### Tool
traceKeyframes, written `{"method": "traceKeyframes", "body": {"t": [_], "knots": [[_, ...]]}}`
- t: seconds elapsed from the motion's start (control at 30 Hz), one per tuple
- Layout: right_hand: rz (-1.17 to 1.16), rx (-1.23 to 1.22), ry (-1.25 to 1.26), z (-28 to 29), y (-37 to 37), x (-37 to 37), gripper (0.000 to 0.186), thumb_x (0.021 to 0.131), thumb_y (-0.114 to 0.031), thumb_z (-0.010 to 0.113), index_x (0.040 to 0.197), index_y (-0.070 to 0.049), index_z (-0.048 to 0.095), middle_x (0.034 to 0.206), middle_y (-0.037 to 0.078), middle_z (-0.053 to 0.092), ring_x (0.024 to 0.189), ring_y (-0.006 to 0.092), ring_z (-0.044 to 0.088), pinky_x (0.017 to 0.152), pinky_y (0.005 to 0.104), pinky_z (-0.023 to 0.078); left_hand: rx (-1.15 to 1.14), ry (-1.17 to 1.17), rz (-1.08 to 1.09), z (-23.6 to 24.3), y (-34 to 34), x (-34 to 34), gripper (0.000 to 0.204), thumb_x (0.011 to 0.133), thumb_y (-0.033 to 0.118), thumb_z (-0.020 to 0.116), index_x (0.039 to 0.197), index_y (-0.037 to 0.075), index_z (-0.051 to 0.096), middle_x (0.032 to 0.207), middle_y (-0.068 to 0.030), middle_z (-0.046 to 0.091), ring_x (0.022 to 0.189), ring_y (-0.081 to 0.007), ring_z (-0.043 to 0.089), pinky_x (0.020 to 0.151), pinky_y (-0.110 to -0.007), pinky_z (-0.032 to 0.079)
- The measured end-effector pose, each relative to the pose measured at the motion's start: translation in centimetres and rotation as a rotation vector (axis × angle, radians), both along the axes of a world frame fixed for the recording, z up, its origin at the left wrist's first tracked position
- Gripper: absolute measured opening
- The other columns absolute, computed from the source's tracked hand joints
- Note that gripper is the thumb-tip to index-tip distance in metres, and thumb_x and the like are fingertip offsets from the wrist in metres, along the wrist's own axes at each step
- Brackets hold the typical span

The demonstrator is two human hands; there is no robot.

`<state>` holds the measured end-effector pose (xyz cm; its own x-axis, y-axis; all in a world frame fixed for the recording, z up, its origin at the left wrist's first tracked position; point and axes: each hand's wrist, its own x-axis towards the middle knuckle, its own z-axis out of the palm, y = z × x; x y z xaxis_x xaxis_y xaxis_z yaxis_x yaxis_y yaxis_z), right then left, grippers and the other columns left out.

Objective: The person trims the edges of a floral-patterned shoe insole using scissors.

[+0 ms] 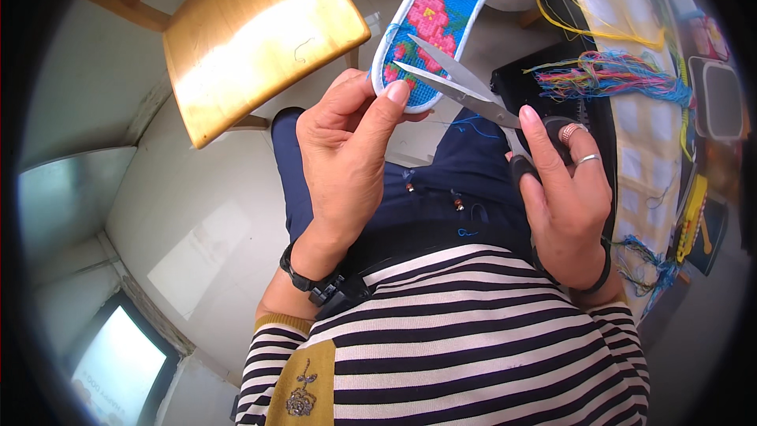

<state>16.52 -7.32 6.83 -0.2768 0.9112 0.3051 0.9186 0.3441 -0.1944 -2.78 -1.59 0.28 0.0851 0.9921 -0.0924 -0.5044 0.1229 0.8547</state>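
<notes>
An embroidered insole, blue with pink and yellow flowers and a white edge, is pinched by its near end between the thumb and fingers of my left hand. My right hand holds a pair of scissors by dark handles, with fingers through the loops. The blades are parted and lie over the insole's near end, pointing to its left edge. A blue thread shows at that edge close to the upper blade tip. Whether the blades touch the insole, I cannot tell.
A wooden chair stands at the far left with a bit of thread on its seat. On the right, a table with a pale checked cloth bears a bundle of colored threads, yellow thread, a blue thread tangle and a yellow tool.
</notes>
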Motion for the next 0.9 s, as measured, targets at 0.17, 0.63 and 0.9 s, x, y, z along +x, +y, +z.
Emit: {"method": "traceKeyframes", "body": {"t": [0.17,0.63,0.9], "knots": [[-0.026,0.018,0.019,-1.4,0.0,-0.8,0.06,0.059,0.01,0.066,0.118,-0.004,0.062,0.095,0.017,0.052,0.07,0.0242,0.052,0.056,0.0301,0.046,-0.034,0.004,0.032,-0.1,-0.1,0.2,0.021,0.087,0.008,0.063,0.104,-0.004,0.065,0.096,-0.0084,0.067,0.083,-0.0125,0.061,0.076,-0.027,0.049],[-0.01,0.068,0.109,-2.5,0.8,-0.7,0.063,0.059,0.01,0.067,0.12,-0.007,0.061,0.092,0.016,0.051,0.071,0.0262,0.053,0.058,0.0311,0.047,-0.223,-0.358,-0.045,0.2,0.2,0.3,0.018,0.088,0.01,0.063,0.099,-0.004,0.065,0.089,-0.0081,0.066,0.076,-0.0104,0.057,0.074,-0.024,0.046],[-0.161,-0.289,0.738,-1.3,1.5,-0.8,0.061,0.066,0.021,0.066,0.123,-0.001,0.057,0.097,0.005,0.054,0.086,0.0076,0.052,0.069,0.0159,0.05,-0.227,-0.296,-0.032,0.7,-0.1,-0.7,0.019,0.089,0.011,0.062,0.099,-0.005,0.064,0.09,-0.0077,0.066,0.078,-0.0104,0.057,0.074,-0.024,0.045]]}}
